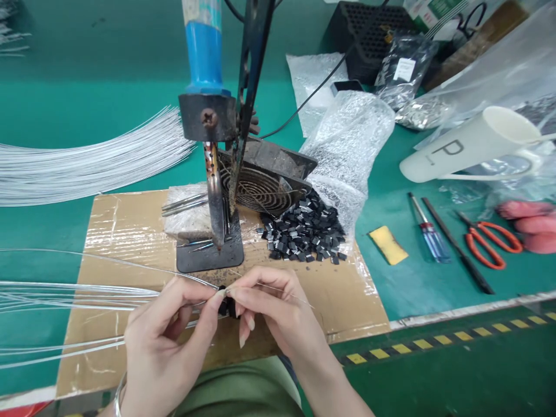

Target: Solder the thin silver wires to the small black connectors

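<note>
Thin white wires [104, 289] run from the left into my left hand [174, 336], whose thumb and fingers pinch one wire's end beside small black connectors [223, 304]. Touching it at the fingertips, my right hand [278, 307] is closed in a pinch on a thin strand of solder wire that sticks out to the right. Just above both hands hangs a soldering iron [215, 197], tip down over a dark plate [211, 258]. A heap of small black connectors [304, 229] lies to the right of the iron.
Behind the iron stands a small fan [260, 185]. A wire bundle [87, 168] lies at the left on the green table. At the right are a yellow sponge [388, 245], a screwdriver [430, 231], a dark rod [458, 246], orange-handled pliers [490, 240] and a white mug [473, 145].
</note>
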A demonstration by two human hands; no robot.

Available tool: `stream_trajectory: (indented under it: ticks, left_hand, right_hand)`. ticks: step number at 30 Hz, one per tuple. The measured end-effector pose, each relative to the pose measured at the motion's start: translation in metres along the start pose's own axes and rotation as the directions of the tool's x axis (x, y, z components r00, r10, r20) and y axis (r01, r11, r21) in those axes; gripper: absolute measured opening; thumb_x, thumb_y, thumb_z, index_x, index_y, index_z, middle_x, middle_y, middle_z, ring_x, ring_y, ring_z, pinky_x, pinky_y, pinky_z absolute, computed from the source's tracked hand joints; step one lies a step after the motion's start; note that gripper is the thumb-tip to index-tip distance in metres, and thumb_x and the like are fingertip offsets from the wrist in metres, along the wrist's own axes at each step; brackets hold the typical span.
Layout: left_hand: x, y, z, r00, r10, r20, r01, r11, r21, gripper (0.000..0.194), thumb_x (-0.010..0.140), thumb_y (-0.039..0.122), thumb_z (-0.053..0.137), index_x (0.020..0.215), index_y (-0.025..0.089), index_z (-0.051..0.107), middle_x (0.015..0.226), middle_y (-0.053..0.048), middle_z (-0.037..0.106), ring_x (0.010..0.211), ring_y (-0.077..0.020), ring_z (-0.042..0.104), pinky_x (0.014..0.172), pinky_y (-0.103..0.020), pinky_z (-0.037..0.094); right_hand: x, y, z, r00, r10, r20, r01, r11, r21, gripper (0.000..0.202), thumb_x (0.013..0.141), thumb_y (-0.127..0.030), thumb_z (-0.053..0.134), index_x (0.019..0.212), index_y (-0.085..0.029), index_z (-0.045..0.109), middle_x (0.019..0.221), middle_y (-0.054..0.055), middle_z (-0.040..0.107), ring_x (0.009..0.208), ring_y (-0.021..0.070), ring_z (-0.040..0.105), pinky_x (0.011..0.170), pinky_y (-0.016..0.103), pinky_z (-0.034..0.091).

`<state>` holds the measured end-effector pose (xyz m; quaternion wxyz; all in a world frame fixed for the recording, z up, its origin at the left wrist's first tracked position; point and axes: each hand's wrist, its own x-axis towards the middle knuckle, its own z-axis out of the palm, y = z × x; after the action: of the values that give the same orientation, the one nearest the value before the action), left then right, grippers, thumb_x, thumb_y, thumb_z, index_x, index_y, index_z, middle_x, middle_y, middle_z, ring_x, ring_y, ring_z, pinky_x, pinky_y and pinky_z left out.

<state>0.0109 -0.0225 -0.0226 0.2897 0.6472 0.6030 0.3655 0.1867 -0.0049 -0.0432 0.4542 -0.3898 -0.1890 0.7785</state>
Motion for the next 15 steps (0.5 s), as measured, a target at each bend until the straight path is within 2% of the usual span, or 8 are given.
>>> stream_trajectory:
  ticks: [4, 8, 13, 15]
  left_hand:
    - [-0.003, -0.004, 0.002, 0.998, -0.061, -0.023, 0.060, 0.998, -0.037, 0.008, 0.094, 0.027, 0.076, 0.087, 0.022, 0.075, 0.069, 0.002, 0.071, 0.053, -0.0111, 0.061, 0.047, -0.020, 0.045]
    - [-0.003, -0.002, 0.004, 0.995, -0.089, -0.045, 0.087, 0.996, -0.035, 0.011, 0.093, 0.028, 0.077, 0.084, 0.022, 0.074, 0.068, 0.002, 0.071, 0.052, -0.0105, 0.060, 0.048, -0.020, 0.046]
    - [-0.006, 0.003, 0.009, 0.979, -0.176, -0.104, 0.170, 0.983, -0.069, 0.012, 0.092, 0.030, 0.077, 0.084, 0.021, 0.074, 0.070, 0.002, 0.073, 0.057, -0.0110, 0.064, 0.050, -0.019, 0.048]
    - [-0.007, 0.003, 0.010, 0.980, -0.170, -0.107, 0.162, 0.983, -0.082, 0.011, 0.092, 0.029, 0.077, 0.085, 0.021, 0.074, 0.071, 0.001, 0.075, 0.057, -0.0115, 0.066, 0.050, -0.019, 0.049]
  right_hand:
    - [-0.001, 0.004, 0.000, 0.999, -0.046, 0.006, 0.046, 0.999, 0.004, 0.020, 0.084, -0.037, 0.092, 0.081, -0.018, 0.086, 0.065, -0.002, 0.073, 0.046, 0.0093, 0.064, 0.047, 0.021, 0.062]
    - [-0.001, 0.008, 0.002, 0.996, -0.086, -0.002, 0.086, 0.996, 0.024, 0.017, 0.085, -0.036, 0.091, 0.084, -0.020, 0.088, 0.066, -0.002, 0.073, 0.046, 0.0089, 0.064, 0.047, 0.020, 0.062]
    - [-0.002, 0.015, 0.009, 0.993, -0.108, -0.055, 0.112, 0.992, 0.065, 0.017, 0.085, -0.036, 0.091, 0.081, -0.020, 0.087, 0.065, -0.002, 0.074, 0.044, 0.0093, 0.064, 0.045, 0.021, 0.062]
    - [-0.003, 0.018, 0.012, 0.990, -0.120, -0.073, 0.126, 0.988, 0.085, 0.016, 0.085, -0.036, 0.091, 0.082, -0.021, 0.087, 0.066, -0.002, 0.075, 0.044, 0.0089, 0.066, 0.046, 0.019, 0.062]
